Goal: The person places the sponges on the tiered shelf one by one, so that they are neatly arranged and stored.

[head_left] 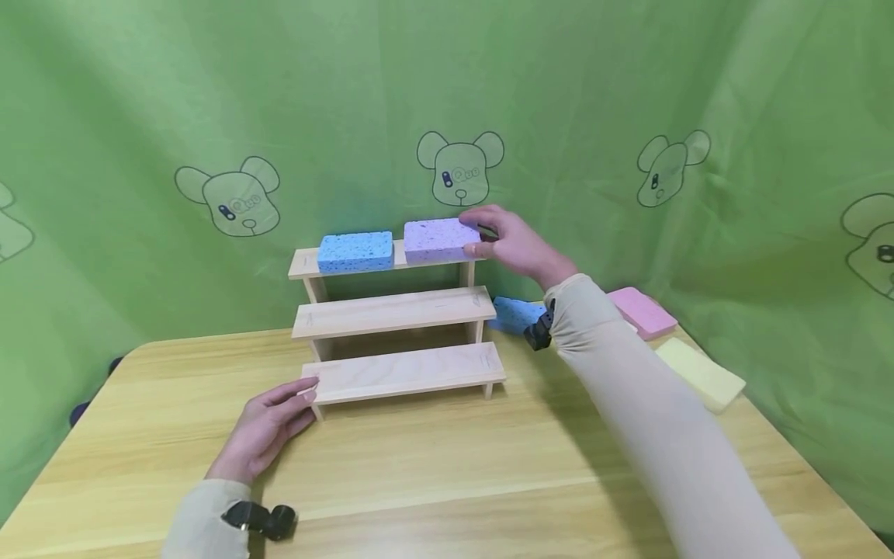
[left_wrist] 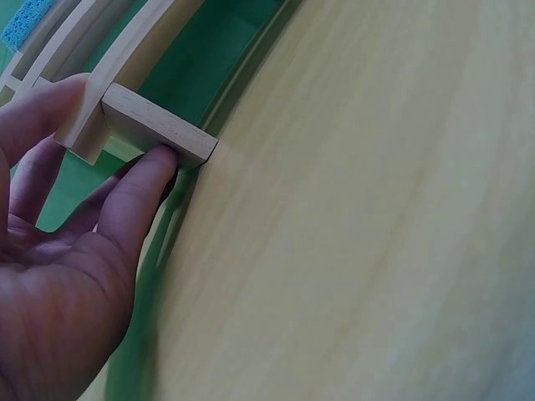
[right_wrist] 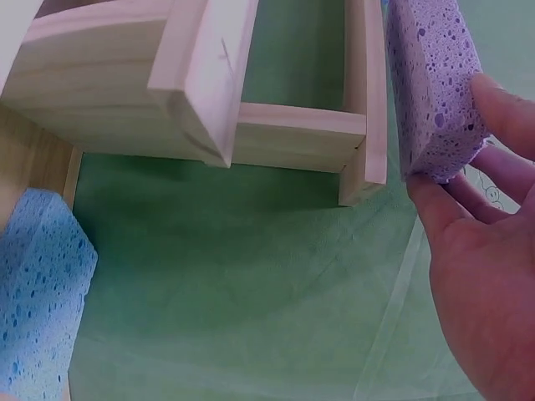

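A three-tier wooden step rack stands on the table. My left hand grips the left end of its lowest step, with the thumb against the side leg in the left wrist view. At the top step's right end, my right hand holds a purple sponge by its right end. The right wrist view shows fingers and thumb around the end of that purple sponge; whether it bears on the step I cannot tell. Left of it, a blue sponge lies on the top step.
Right of the rack, another blue sponge lies on the table, partly behind my right wrist. Farther right are a pink sponge and a pale yellow sponge near the table's edge. A green curtain hangs close behind the rack.
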A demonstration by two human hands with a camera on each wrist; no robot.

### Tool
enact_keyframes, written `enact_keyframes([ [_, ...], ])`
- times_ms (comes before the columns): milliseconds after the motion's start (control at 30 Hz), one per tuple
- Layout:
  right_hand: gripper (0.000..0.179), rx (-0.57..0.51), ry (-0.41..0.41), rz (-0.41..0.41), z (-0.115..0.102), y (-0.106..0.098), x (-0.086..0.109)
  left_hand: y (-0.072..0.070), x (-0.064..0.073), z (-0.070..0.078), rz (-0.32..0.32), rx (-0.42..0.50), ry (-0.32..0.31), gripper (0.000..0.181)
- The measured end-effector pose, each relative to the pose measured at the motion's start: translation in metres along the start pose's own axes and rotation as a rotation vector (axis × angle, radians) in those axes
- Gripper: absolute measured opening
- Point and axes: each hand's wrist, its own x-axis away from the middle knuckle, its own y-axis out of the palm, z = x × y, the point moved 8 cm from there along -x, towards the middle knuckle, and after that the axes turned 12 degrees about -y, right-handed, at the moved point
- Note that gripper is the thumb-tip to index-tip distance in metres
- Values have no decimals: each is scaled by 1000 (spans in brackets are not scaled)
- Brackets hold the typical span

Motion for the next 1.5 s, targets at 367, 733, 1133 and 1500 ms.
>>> enact_keyframes([
  [367, 55, -91, 83, -11, 16, 3, -8, 1, 2, 0, 2, -1, 5, 22],
  [733, 54, -110, 87, -6, 18, 8, -11, 0, 1, 1, 0, 11, -4, 21],
  [1133, 50, -213, 9, 125, 13, -6, -4, 0, 1, 0, 7, 10, -10, 21],
  [1500, 40, -165, -3, 159, 13, -21, 22, 2, 3, 1, -2, -5, -2, 22],
])
